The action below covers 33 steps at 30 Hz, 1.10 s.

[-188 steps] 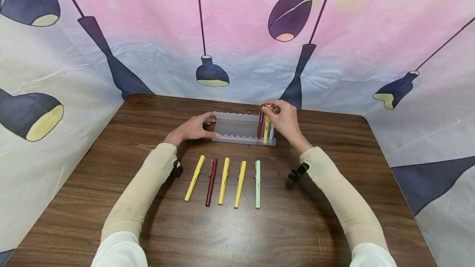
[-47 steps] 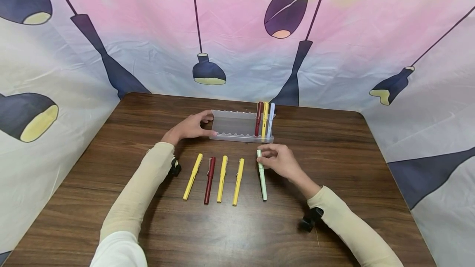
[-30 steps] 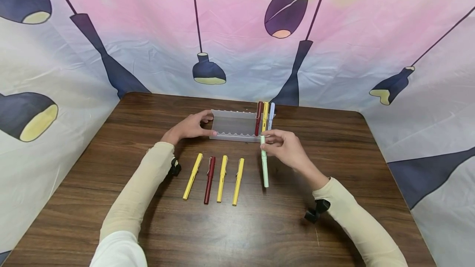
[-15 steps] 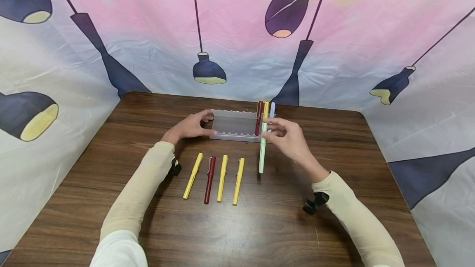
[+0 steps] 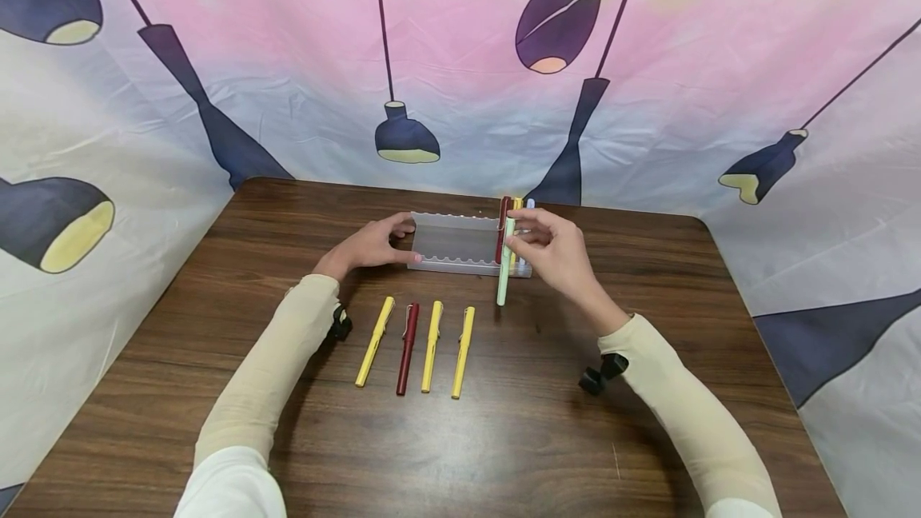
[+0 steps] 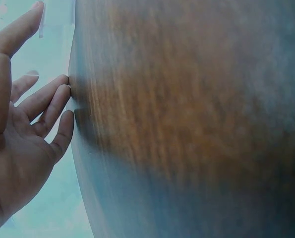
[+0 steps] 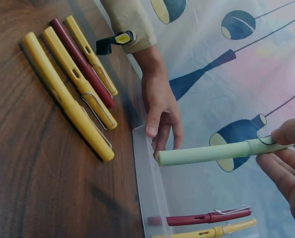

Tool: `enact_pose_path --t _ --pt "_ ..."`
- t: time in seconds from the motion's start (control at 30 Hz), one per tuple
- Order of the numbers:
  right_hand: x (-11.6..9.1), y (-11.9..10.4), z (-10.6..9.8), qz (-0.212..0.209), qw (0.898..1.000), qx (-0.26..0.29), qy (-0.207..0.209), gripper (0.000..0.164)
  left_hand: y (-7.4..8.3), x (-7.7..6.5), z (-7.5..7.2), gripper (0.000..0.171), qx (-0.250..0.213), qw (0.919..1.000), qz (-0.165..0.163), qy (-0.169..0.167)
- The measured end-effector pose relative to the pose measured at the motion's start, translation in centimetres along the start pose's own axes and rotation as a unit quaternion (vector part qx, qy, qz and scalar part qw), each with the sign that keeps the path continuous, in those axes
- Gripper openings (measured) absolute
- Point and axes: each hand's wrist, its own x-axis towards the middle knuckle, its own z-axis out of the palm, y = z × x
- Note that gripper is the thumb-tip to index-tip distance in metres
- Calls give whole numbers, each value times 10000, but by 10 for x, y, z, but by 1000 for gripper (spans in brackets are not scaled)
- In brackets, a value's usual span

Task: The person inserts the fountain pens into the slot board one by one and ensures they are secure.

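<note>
Mint-green pen [image 5: 506,266] held in the air above the near edge of a translucent rack [image 5: 453,266], in front of the pens near the rack's right end. It is tilted, its far end raised into the grasp and its near end pointing toward the viewer, past the rack's near edge. Whether it touches the rack, I cannot tell.

The person's right hand [image 5: 558,253] pinches this pen near its far end, at the clip, between thumb and fingertips. The left hand [image 5: 368,247] is at the rack's left end, thumb and fingers spread wide apart: the thumb touches the near corner, the fingers reach the far corner.

The rack has scalloped near and far edges. Three pens rest side by side at its right end: from left to right, a dark red pen [image 5: 501,240], a bright yellow pen [image 5: 517,204] and a pale blue pen [image 5: 530,204], the last two partly hidden by the right hand.

Nearer the viewer, four pens lie in a row on the brown wood-grain tabletop [image 5: 460,462], well apart from the rack. From left to right: a leftmost yellow pen [image 5: 375,342], a maroon pen [image 5: 407,350], a middle yellow pen [image 5: 432,347] and a rightmost yellow pen [image 5: 463,353].

Both forearms wear cream sleeves [image 5: 269,370]. Behind the far edge hangs a pastel backdrop [image 5: 468,38] printed with dark lamps [image 5: 406,136].
</note>
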Motion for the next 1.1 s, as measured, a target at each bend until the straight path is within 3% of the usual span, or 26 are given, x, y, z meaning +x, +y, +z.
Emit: enact_pose_path --t 0.27,0.33,1.1 --pt "17 5 2 -125 9996 41 242 36 -1 0 0 97 -27 10000 8 11" --pt "18 -3 3 -119 9996 -59 235 35 -1 0 0 97 -29 10000 20 11" --pt "51 34 19 -303 9972 -321 603 33 -1 1 1 98 24 10000 26 22"
